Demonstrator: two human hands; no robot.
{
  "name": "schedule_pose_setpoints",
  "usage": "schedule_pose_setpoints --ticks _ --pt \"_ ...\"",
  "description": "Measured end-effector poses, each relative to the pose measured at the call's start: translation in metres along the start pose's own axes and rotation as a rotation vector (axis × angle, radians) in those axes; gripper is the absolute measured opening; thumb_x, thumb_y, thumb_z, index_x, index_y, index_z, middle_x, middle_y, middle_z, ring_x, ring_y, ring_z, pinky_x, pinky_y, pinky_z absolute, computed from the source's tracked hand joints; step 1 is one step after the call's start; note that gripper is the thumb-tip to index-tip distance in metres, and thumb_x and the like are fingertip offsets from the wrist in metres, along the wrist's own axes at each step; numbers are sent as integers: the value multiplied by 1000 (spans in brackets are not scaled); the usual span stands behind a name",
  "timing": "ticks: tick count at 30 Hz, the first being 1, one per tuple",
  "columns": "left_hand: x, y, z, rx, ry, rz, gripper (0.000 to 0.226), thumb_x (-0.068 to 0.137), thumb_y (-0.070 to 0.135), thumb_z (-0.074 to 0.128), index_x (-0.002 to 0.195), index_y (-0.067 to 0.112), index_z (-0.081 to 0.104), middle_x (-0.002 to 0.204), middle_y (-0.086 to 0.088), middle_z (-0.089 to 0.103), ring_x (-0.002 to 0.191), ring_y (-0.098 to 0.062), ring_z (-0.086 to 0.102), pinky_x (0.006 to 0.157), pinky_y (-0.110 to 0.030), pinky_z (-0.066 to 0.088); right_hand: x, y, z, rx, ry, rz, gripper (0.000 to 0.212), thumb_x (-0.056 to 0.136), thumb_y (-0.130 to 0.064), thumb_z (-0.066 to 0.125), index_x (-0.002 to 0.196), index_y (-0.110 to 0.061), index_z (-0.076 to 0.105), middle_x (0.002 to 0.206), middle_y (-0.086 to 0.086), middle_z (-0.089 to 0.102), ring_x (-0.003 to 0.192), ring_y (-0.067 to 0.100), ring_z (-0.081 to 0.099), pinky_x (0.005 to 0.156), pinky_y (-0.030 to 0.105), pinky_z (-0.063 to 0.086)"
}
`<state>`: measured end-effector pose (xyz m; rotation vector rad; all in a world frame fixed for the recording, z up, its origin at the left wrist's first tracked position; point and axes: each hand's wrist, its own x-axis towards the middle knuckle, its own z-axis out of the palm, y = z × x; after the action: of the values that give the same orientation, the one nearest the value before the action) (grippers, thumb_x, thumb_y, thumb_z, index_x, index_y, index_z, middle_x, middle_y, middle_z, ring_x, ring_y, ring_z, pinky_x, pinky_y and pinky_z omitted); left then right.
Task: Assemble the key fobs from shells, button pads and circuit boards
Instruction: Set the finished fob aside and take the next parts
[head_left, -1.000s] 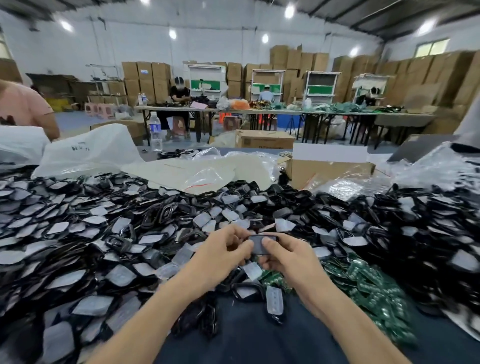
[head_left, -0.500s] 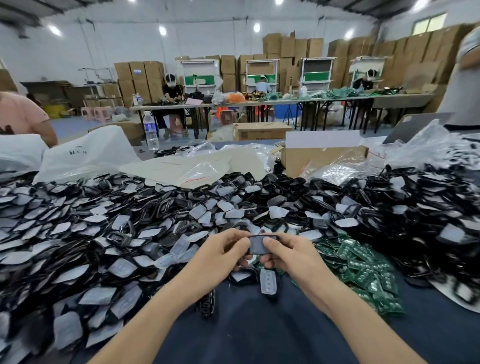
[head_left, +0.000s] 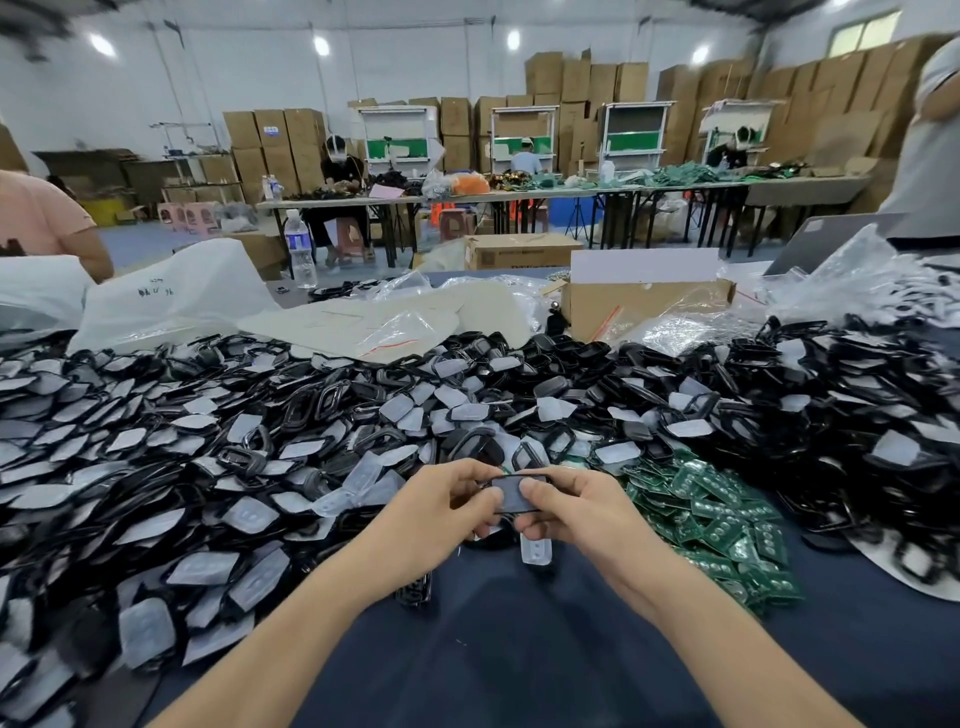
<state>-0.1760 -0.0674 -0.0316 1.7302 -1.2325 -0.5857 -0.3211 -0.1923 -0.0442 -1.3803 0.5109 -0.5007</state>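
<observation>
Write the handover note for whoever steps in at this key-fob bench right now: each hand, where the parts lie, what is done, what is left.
Left hand and right hand: both pinch one black shell, its grey face up, above the blue table.
Parts: heap of shells and pads left and behind; green circuit boards at right; one clear button pad just under the hands.
Done: a pad seems seated in this shell.
Left: board, closing, the whole heap.

Black plastic key-fob shells (head_left: 857, 415), heaped nine to three o'clock: glossy. Translucent soft button pads (head_left: 535, 552) among them: frosted, matt. Green circuit boards (head_left: 722, 525), three o'clock: faint sheen. Dark blue table cloth (head_left: 519, 665), six o'clock: matt, smooth.
</observation>
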Motion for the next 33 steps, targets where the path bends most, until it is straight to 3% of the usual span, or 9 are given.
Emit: schedule_pose_setpoints --ticks 5,10,16,20,24,27,33 --pt "-4 0 1 -77 -37 -16 26 104 12 49 109 28 68 76 9 72 70 -5 65 68 -19 52 -2 -1 1 -50 16 -4 15 101 -6 59 100 -5 74 83 10 76 66 14 69 64 23 56" --pt "-5 0 6 -32 -11 -33 10 100 30 60 100 29 69 77 6 74 69 -6 67 64 -20 51 -10 -4 3 -84 23 -25 16 101 -4 58 106 0 73 84 10 75 65 12 69 63 21 56" --pt "-9 -1 6 35 -76 -19 7 98 25 63 96 18 65 71 3 72 63 -6 65 59 -11 44 -18 4 1 -100 -15 16 17 101 -4 58 109 0 73 85 10 73 65 13 68 65 21 57" --pt "-11 -4 8 62 -109 -28 8 99 25 62 97 17 63 71 4 71 64 -7 65 58 -13 44 -19 11 0 -46 -13 66 15 100 -3 59 104 0 73 76 6 73 63 13 68 62 20 56" --pt "-12 -7 11 54 -87 -30 8 100 29 60 96 24 65 74 6 72 67 -6 66 59 -17 47 -19 10 -2 -34 -16 60 17 101 -4 58 108 2 72 81 9 73 63 13 68 62 20 56" --pt "-13 -9 13 -10 -102 -24 14 103 21 54 100 26 67 75 7 71 67 -7 65 59 -22 49 -19 9 -4 -19 -13 51 17 101 -3 56 111 3 69 83 11 71 64 14 67 64 22 57" --pt "-15 -7 17 52 -62 38 30 103 19 53 107 44 67 79 13 71 71 -1 65 66 -16 49 -21 15 -5 35 13 37 14 99 -4 62 110 -7 70 82 8 73 68 17 69 64 24 56"
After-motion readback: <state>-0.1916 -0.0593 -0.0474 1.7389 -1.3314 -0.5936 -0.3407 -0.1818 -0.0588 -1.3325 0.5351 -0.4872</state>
